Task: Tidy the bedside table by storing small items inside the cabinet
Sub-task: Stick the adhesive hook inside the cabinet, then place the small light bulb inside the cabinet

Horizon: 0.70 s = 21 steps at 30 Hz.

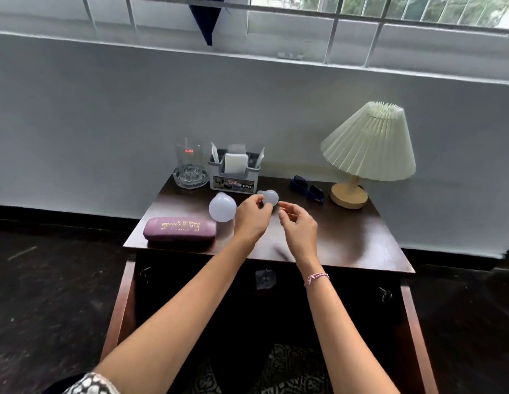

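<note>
White small bulb [270, 197] is pinched by L hand [252, 220] fingertips, at that hand's 1 o'clock; can't tell if it's lifted off the desk [347, 237]. R hand [298, 226] is just beside, bulb at its 11 o'clock, fingers loosely curled, holding nothing. A bigger bulb [222, 207] lies at L hand's 9, purple case [179, 228] at 8, sunglasses [307, 190] at R hand's 1.

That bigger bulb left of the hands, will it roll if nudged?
Probably: the bigger bulb has a round dome and lies loose on the table, so a nudge may roll it. Its smooth shell looks slippery; likely light, possibly fragile.
</note>
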Each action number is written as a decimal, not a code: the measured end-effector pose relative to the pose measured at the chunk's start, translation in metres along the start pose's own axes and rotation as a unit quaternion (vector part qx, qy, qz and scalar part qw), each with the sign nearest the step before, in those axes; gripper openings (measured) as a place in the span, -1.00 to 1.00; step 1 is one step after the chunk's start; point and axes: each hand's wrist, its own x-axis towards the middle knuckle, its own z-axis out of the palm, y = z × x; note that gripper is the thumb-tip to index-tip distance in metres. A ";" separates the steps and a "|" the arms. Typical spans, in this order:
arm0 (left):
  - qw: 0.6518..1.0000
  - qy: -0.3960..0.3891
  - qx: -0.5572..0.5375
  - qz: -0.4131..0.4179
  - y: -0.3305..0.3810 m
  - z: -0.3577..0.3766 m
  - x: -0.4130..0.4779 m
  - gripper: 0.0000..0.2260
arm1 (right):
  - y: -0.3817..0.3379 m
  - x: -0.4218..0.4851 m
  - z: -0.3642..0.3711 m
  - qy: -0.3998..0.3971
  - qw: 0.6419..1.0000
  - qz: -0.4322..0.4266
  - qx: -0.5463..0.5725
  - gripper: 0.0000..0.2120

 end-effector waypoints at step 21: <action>0.996 -0.032 0.045 -0.068 -0.006 0.045 0.068 -0.63 | 0.032 0.063 0.033 -0.039 0.997 0.056 -0.025 -0.63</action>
